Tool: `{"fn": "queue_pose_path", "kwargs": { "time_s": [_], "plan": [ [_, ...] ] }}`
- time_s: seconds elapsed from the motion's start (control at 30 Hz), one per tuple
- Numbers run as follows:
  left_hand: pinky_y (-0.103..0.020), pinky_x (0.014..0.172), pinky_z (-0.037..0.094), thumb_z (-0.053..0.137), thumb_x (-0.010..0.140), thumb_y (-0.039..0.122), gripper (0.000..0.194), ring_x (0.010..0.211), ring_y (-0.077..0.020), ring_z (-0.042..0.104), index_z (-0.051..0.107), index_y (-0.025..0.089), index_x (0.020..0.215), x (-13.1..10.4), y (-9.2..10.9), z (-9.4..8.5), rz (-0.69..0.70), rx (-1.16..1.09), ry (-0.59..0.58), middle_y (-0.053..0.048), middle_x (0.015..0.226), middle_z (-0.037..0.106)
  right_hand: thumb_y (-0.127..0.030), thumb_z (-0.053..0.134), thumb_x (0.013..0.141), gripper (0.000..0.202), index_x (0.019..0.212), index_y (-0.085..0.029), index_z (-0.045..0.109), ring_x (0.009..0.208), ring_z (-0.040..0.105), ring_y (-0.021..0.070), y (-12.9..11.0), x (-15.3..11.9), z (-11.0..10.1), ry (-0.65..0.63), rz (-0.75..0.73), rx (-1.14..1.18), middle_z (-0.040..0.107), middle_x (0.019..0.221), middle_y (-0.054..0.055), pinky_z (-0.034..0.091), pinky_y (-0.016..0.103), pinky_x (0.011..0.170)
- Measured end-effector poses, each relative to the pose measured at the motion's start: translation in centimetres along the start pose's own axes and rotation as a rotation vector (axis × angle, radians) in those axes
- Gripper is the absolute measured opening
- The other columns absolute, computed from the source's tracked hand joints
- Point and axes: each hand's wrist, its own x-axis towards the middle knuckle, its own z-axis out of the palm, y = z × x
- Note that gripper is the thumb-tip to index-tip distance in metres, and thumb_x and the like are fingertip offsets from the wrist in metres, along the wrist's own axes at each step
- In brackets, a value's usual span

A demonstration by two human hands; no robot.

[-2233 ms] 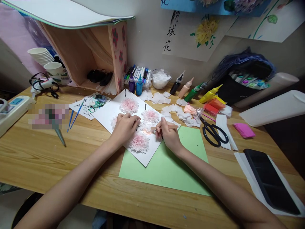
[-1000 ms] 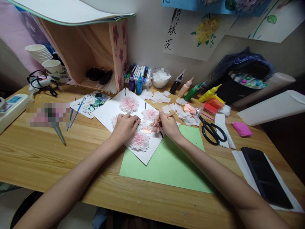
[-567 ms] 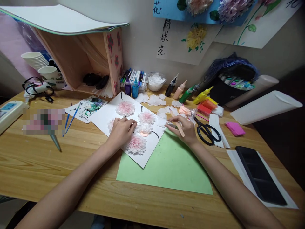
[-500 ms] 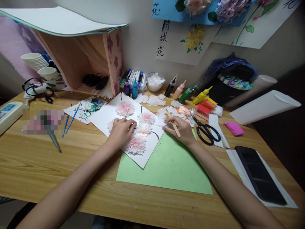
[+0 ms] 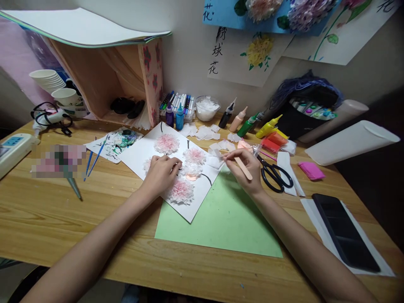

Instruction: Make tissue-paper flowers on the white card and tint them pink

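While the bare left hand rests with curled fingers on a square white paper sheet, I cannot tell whether its fingertips pinch anything. The sheet runs beneath and around that hand, looks light and bendable, and is best taken by its bare edges. Just right of the left hand's fingertips, a pale peach clay patch shows under white paper ruffles; it is likely soft, easily dented, and best left to a light touch at the rim. Farther right, the bare right hand grasps a flat, pale wooden stick, one rounded end pointing back towards the wrist. Smooth, stiff and probably very light, the stick suits a hold around its middle. Whether that hand's fingertips also grip the thin white paper piece just left of them is unclear.

Counted left to right: two slender blue paintbrushes well left of the left hand; four fluffy pink-and-white paper flowers around it, one partly hidden behind it; one clay patch; one stick; and one pair of black-handled scissors just right of the right hand.
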Motion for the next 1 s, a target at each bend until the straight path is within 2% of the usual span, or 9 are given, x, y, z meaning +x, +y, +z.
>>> {"fn": "queue_pose_path", "kwargs": {
  "time_s": [0.13,0.2,0.27,0.37,0.47,0.57,0.67,0.87,1.0],
  "plan": [
    [-0.04,0.088,0.033,0.045,0.093,0.031,0.022,0.091,-0.0195,0.059,0.065,0.023,0.096,-0.2,0.6,-0.6,0.031,-0.123,0.061,-0.003,0.095,0.071,-0.016,0.062,0.078,0.005,0.082,-0.018,0.06,0.082,0.066,0.0181,-2.4,-0.8,2.1,-0.273,0.068,0.122,0.067,0.083,0.004,0.052,0.032,0.074],
    [-0.039,0.089,0.036,0.053,0.089,0.032,0.017,0.095,-0.0192,0.06,0.064,0.025,0.101,-0.3,0.8,-0.6,0.066,-0.248,0.032,-0.002,0.1,0.071,-0.017,0.062,0.079,0.004,0.082,-0.018,0.06,0.08,0.065,0.0168,-2.9,-1.0,3.1,-0.358,0.089,0.12,0.067,0.082,0.003,0.051,0.03,0.073],
    [-0.036,0.086,0.04,0.06,0.084,0.028,0.019,0.092,-0.0182,0.061,0.064,0.024,0.103,-0.3,0.7,-0.4,0.082,-0.341,-0.01,-0.001,0.096,0.071,-0.016,0.061,0.079,0.004,0.082,-0.018,0.061,0.078,0.064,0.0161,-2.8,-1.2,3.9,-0.399,0.088,0.098,0.066,0.082,0.003,0.05,0.029,0.071],
    [-0.033,0.078,0.044,0.063,0.081,0.022,0.016,0.082,-0.0166,0.061,0.066,0.022,0.097,-0.3,0.5,0.1,0.057,-0.373,-0.014,-0.001,0.084,0.069,-0.015,0.061,0.079,0.006,0.084,-0.019,0.061,0.076,0.063,0.0159,-2.2,-1.3,4.5,-0.394,0.088,0.068,0.066,0.082,0.002,0.049,0.029,0.069],
    [-0.031,0.074,0.045,0.063,0.081,0.02,0.012,0.078,-0.0157,0.062,0.067,0.021,0.091,-0.3,0.5,0.2,0.016,-0.397,-0.012,-0.001,0.081,0.069,-0.015,0.061,0.078,0.007,0.084,-0.019,0.06,0.074,0.063,0.016,-1.7,-1.6,4.8,-0.354,0.109,0.052,0.066,0.081,0.002,0.049,0.029,0.068],
    [-0.03,0.075,0.047,0.058,0.084,0.025,0.013,0.08,-0.0158,0.064,0.067,0.02,0.093,-0.4,0.8,0.1,-0.021,-0.451,-0.007,-0.002,0.085,0.07,-0.018,0.062,0.079,0.007,0.086,-0.019,0.06,0.075,0.063,0.0165,-1.4,-2.0,4.8,-0.331,0.158,0.064,0.066,0.082,0.003,0.049,0.029,0.068],
    [-0.029,0.073,0.047,0.063,0.081,0.029,0.018,0.079,-0.0158,0.065,0.066,0.02,0.096,-0.5,1.1,-0.1,-0.031,-0.505,-0.024,-0.001,0.083,0.071,-0.021,0.063,0.08,0.007,0.086,-0.019,0.06,0.076,0.063,0.016,-1.5,-2.1,4.8,-0.295,0.196,0.119,0.065,0.083,0.003,0.049,0.028,0.067],
    [-0.027,0.071,0.046,0.062,0.082,0.025,0.018,0.075,-0.0141,0.064,0.065,0.02,0.098,-0.7,1.3,0.4,-0.081,-0.574,-0.021,0.001,0.079,0.07,-0.029,0.067,0.079,0.013,0.086,-0.019,0.059,0.073,0.061,0.0154,-1.7,-2.0,4.8,-0.248,0.186,0.146,0.064,0.084,0.003,0.049,0.027,0.064],
    [-0.029,0.071,0.045,0.062,0.081,0.024,0.016,0.073,-0.0147,0.062,0.065,0.021,0.096,-0.8,1.3,0.8,-0.05,-0.463,0.014,0.001,0.075,0.069,-0.038,0.049,0.091,0.021,0.086,-0.02,0.059,0.06,0.055,0.0125,-1.4,-2.6,4.4,-0.212,0.147,0.12,0.064,0.08,0.003,0.043,0.026,0.055]
  ]
}}
